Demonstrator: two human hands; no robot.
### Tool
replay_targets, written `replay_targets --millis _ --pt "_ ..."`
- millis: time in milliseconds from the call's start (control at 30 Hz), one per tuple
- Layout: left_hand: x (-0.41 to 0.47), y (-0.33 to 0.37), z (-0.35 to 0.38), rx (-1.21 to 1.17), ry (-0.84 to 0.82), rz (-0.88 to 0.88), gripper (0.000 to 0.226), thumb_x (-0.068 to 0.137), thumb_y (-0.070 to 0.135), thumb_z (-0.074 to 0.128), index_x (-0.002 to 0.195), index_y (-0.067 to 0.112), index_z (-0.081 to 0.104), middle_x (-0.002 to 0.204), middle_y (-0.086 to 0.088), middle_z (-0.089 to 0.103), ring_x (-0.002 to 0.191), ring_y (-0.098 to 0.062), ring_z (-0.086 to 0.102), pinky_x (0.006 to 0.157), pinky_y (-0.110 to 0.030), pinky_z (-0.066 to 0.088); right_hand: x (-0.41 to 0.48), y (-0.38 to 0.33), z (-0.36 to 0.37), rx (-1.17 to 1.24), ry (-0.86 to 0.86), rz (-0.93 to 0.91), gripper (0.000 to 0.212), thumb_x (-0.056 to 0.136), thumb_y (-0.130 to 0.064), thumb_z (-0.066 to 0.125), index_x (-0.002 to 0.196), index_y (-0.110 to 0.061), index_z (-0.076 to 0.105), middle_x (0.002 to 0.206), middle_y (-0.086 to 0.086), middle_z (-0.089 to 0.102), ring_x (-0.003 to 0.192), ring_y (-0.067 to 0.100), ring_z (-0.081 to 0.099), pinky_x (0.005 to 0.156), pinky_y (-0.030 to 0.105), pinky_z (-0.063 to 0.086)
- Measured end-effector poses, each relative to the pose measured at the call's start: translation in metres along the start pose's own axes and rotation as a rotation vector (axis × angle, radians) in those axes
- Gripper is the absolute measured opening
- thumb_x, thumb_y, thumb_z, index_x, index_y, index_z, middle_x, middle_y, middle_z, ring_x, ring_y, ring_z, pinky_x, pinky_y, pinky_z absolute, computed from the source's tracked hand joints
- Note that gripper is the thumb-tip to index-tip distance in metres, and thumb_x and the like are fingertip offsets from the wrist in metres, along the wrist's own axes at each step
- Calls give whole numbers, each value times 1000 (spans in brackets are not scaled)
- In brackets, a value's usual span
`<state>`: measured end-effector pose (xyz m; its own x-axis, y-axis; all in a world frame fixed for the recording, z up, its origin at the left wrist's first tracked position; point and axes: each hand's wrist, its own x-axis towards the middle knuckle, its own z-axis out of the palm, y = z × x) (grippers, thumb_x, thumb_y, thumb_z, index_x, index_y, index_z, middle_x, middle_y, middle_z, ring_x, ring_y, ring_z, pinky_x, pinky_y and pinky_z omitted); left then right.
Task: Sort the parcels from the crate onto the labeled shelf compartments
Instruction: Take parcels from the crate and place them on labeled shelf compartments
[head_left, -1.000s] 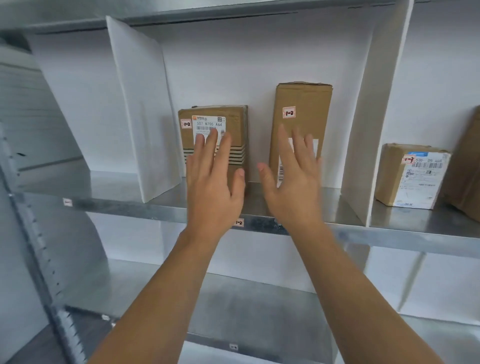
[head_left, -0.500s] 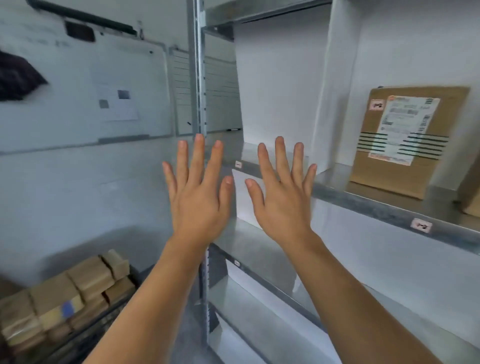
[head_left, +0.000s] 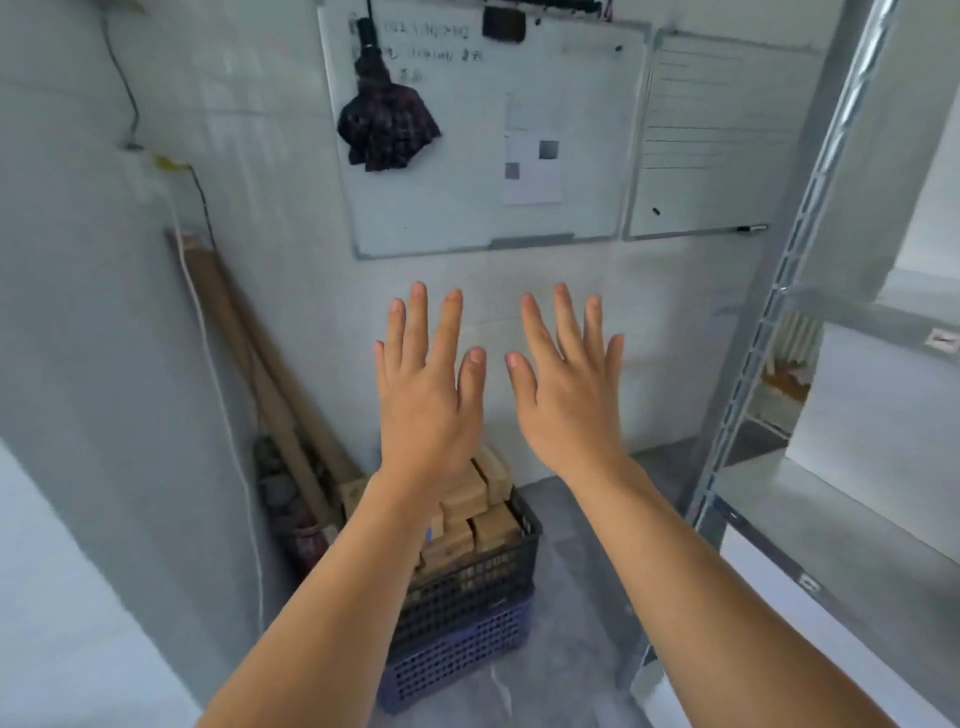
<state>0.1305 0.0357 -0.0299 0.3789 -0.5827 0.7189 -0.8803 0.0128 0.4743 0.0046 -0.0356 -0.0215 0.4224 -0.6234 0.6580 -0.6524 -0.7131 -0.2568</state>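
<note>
Head view, single frame.

Left hand (head_left: 426, 395) and right hand (head_left: 569, 400) were raised side by side, backs to the camera, close together but not touching. Grip of each hand was apart: fingers straight and spread, nothing held.

Brown cardboard parcels (head_left: 480, 501) lay piled in a black perforated plastic crate (head_left: 467, 577), heaped above its rim. That crate sat on top of a purple perforated plastic crate (head_left: 457, 657), which stood on the grey floor (head_left: 566, 597) near the wall. The left forearm crossed in front of the pile's left part, and neither hand touched a parcel.

The grey metal shelf unit (head_left: 810, 519) stood at the right edge of view, with its slotted upright nearest the hands. A small white label (head_left: 941, 340) was fixed to the front edge of an upper shelf; its text was too blurred to read.

On the wall ahead hung a white whiteboard (head_left: 519, 218), with a dark folded umbrella (head_left: 384, 122) hanging over its left part. A lined white board (head_left: 722, 130) hung just beside it on the right, with a black marker (head_left: 750, 227) on its ledge. Long wooden planks (head_left: 249, 364) leaned in the corner left of the crates.
</note>
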Motion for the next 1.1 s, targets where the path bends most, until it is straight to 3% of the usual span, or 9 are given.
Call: replay_targets --millis 167,400,667,833,900,1000,1100 --pt "-2 -76 -17 63 -3 -160 57 107 41 34 160 28 18 169 1 4 155 -17 2 121 -33 5 21 -40 63 113 -101 -41 61 106 -48 23 162 -29 9 170 2 -1 155 29 -12 122 54 -3" --pt "-8 -160 -2 82 -57 -399 58 106 34 39 160 25 20 168 1 12 155 -19 4 126 -41 11 43 -52 154 249 -286 -29 60 108 -42 33 162 -27 11 170 3 1 156 29 -7 123 52 1" --pt "32 -263 65 4 -107 -665 56 107 36 39 160 30 20 167 6 16 154 -14 8 125 -40 13 104 -38 288 465 -581 74 59 108 -42 35 161 -28 13 170 2 4 156 22 2 125 42 13" --pt "57 -331 117 40 -172 -810 55 106 39 38 159 32 22 167 6 19 154 -18 13 125 -44 16 132 -31 372 587 -798 241 59 108 -44 37 161 -27 17 169 1 13 155 19 14 123 39 17" --pt "58 -355 134 32 -211 -877 55 106 39 38 158 29 26 166 4 23 153 -18 16 125 -44 17 135 -30 398 612 -887 326 55 108 -40 38 159 -25 24 165 3 25 147 19 32 116 35 27" --pt "56 -390 152 -28 -256 -1024 53 106 38 39 157 25 32 164 3 27 150 -15 25 117 -26 20 131 -31 438 618 -1036 508 43 109 -36 37 149 -20 42 146 6 51 123 19 56 99 37 45" --pt "51 -421 165 -48 -319 -1089 51 106 38 41 154 22 38 159 3 37 143 -16 36 109 -23 24 114 -32 478 609 -1138 687 45 108 -41 34 146 -21 45 144 6 54 129 24 52 105 41 43"
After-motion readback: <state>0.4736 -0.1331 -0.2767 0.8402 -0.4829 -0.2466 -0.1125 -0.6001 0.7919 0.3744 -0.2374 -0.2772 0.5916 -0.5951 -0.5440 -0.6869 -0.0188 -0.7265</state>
